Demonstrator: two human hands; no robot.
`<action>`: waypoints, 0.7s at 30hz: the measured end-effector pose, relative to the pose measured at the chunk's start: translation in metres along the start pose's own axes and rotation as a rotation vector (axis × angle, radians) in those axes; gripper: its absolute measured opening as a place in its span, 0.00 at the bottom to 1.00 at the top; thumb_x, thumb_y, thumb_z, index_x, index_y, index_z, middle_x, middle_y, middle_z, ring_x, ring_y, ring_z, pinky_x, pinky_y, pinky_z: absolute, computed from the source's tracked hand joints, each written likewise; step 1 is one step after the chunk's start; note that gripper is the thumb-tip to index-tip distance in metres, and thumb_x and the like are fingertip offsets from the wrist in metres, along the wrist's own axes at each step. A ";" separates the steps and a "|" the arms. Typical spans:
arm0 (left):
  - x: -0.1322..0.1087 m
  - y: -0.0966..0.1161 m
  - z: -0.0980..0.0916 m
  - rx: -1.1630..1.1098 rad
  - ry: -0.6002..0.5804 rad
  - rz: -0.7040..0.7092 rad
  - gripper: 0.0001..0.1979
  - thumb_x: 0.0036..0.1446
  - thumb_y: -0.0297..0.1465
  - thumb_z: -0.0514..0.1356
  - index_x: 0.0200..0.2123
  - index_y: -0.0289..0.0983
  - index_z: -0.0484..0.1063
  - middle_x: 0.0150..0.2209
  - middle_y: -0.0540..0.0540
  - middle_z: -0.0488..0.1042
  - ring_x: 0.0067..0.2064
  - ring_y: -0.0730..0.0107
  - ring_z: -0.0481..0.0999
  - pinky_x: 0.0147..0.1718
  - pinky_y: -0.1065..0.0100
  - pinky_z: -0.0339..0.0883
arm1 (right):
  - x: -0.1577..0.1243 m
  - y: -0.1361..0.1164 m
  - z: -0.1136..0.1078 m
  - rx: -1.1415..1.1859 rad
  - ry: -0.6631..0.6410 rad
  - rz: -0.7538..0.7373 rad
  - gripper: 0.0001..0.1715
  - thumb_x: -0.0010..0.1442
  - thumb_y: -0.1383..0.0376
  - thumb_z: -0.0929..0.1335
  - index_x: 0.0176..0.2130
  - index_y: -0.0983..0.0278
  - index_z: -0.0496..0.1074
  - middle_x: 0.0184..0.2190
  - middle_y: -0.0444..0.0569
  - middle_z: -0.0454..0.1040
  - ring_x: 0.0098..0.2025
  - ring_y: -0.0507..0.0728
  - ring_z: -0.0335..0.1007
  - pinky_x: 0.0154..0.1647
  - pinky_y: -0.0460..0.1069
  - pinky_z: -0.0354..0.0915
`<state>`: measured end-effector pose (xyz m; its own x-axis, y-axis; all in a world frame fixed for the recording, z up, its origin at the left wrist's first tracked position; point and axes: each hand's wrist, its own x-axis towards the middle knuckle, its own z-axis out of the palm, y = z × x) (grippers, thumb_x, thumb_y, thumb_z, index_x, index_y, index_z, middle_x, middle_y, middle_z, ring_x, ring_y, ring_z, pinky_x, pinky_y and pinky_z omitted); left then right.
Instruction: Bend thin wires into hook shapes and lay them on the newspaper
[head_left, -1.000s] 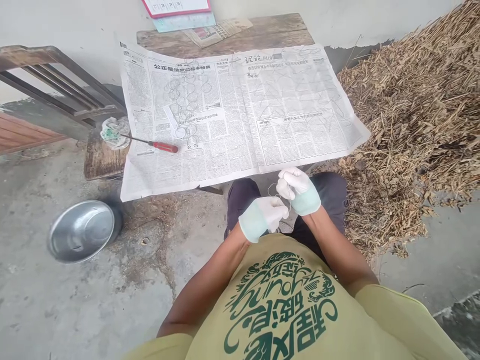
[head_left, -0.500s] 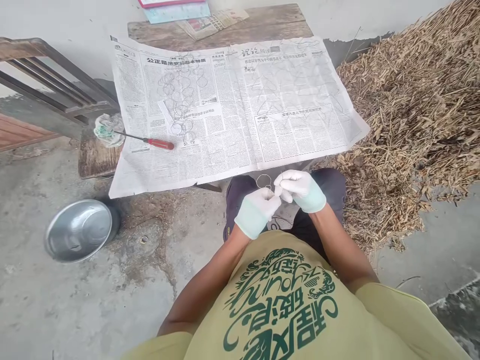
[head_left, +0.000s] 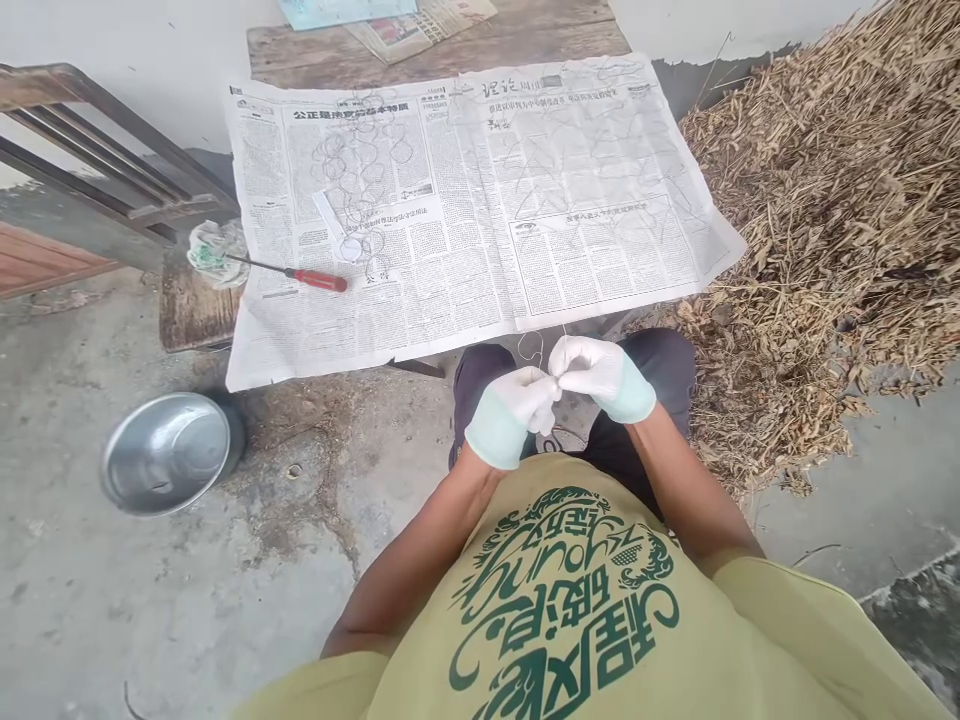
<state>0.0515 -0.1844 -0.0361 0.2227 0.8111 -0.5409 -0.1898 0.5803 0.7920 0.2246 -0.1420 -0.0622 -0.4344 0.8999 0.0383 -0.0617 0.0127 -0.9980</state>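
Note:
My left hand (head_left: 516, 408) and my right hand (head_left: 598, 376), both in white gloves with pale green cuffs, meet fingertip to fingertip above my lap. Pinched in them is a thin wire (head_left: 541, 350); one part curves up in a loop beyond my left fingers, and another end rises above my right fingers. The fingertips hide the middle of the wire. In front of my hands, a newspaper (head_left: 442, 310) covers the table. Several thin looped wires (head_left: 402, 151) lie on its left half, and fainter bent wires (head_left: 534, 190) are scattered on its right half.
A screwdriver (head_left: 319, 280) with a red handle lies at the newspaper's left, its shaft reaching a crumpled plastic bag (head_left: 214, 250) on a wooden chair (head_left: 199, 310). A metal basin (head_left: 165, 455) stands on the floor. Dry plant stalks (head_left: 817, 240) are heaped at right.
My fingertips have come closer together and now touch. The wire's loop beyond my left fingers has changed shape, and a straight end shows above my right hand. The view has shifted slightly.

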 end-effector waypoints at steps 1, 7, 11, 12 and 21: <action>0.000 0.001 0.000 -0.015 -0.013 -0.007 0.07 0.50 0.29 0.61 0.23 0.39 0.67 0.12 0.56 0.59 0.16 0.75 0.62 0.20 0.70 0.57 | -0.001 0.001 0.001 -0.004 -0.006 0.008 0.03 0.55 0.69 0.73 0.31 0.61 0.76 0.33 0.44 0.76 0.34 0.53 0.71 0.37 0.50 0.68; -0.001 0.005 -0.001 0.039 -0.055 -0.062 0.10 0.51 0.30 0.64 0.22 0.39 0.66 0.11 0.55 0.58 0.17 0.73 0.64 0.21 0.69 0.58 | -0.006 0.008 0.006 0.022 0.015 0.130 0.02 0.54 0.69 0.72 0.29 0.62 0.74 0.30 0.43 0.75 0.32 0.54 0.72 0.34 0.49 0.69; -0.002 0.008 -0.002 0.128 -0.041 -0.099 0.12 0.52 0.30 0.64 0.22 0.39 0.65 0.11 0.55 0.58 0.17 0.73 0.66 0.22 0.69 0.57 | -0.009 0.011 0.008 0.072 0.037 0.182 0.02 0.52 0.68 0.72 0.29 0.62 0.74 0.30 0.44 0.76 0.31 0.53 0.72 0.32 0.49 0.69; -0.002 0.009 -0.001 0.147 -0.034 -0.104 0.11 0.52 0.30 0.64 0.22 0.39 0.65 0.11 0.55 0.58 0.17 0.73 0.66 0.22 0.70 0.57 | -0.009 0.011 0.009 0.083 0.046 0.190 0.02 0.51 0.68 0.72 0.29 0.62 0.74 0.30 0.44 0.76 0.30 0.53 0.72 0.31 0.49 0.69; -0.006 0.006 0.011 0.402 0.095 0.004 0.09 0.55 0.31 0.60 0.23 0.39 0.70 0.16 0.51 0.72 0.20 0.74 0.66 0.22 0.71 0.57 | 0.003 -0.006 0.003 0.079 0.045 0.093 0.11 0.56 0.68 0.65 0.25 0.62 0.74 0.25 0.44 0.73 0.28 0.52 0.67 0.32 0.49 0.65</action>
<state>0.0595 -0.1871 -0.0249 0.1297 0.8276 -0.5462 0.2024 0.5171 0.8316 0.2204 -0.1405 -0.0560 -0.4013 0.9141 -0.0583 -0.0939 -0.1044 -0.9901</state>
